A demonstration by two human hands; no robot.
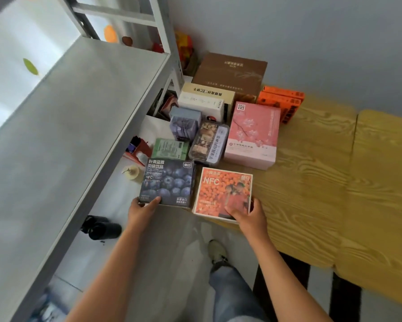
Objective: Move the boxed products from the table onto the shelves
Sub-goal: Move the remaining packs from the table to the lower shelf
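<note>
Head view: grip firmly with left hand (141, 206) pinching blue box (167, 181) and right hand (246, 212) pinching orange box (223, 194) (both at table (311, 170) edge), lifting level toward shelf (67, 135).

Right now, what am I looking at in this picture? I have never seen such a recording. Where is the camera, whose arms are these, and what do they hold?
There is no machine. The camera sits on a person's head and looks down at their own arms. The left hand grips the blueberry box; the right hand grips the orange box. Both boxes are at the near edge of a wooden table, among other boxed products, such as a pink box. A grey shelf stands on the left.
</note>
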